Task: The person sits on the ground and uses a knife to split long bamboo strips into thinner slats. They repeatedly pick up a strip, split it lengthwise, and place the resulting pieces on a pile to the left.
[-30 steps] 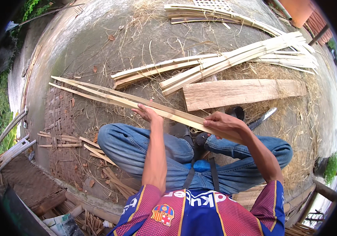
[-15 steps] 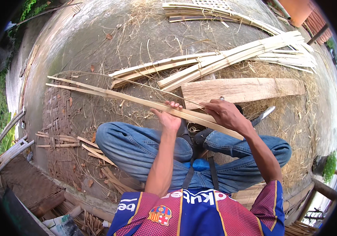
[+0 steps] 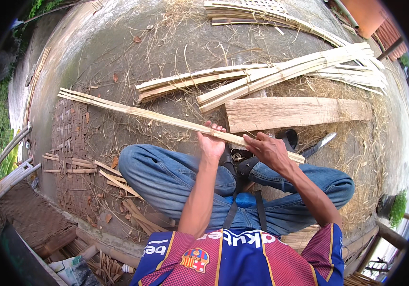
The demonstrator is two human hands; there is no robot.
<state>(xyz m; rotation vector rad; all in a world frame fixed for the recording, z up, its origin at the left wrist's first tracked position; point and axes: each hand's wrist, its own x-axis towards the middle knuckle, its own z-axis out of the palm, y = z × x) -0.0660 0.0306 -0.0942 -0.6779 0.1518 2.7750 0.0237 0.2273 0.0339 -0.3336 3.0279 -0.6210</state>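
Long, pale bamboo strips [image 3: 166, 118] lie side by side across my lap, slanting from the far left down to the right. My left hand [image 3: 212, 141] supports them from below near their middle, palm up, with its fingers curled around them. Closer to their right end, my right hand [image 3: 272, 151] grips the strips from above. Just beyond that hand is a flat wooden board [image 3: 300, 113]. A knife [image 3: 322, 143] with a bright blade tip rests to the right of it, partly hidden near my foot.
Bundles of split bamboo [image 3: 281, 74] lie past the board, with another stack [image 3: 261, 15] farther off. Short bamboo pieces [image 3: 118, 181] and a woven mat [image 3: 71, 138] are at the left. Dry shavings [image 3: 352, 162] cover the ground at the right.
The strips' left ends, spread apart before, now lie together. A thin strand that ran from my right hand no longer shows there. My right hand has moved slightly nearer and right, onto the strips.
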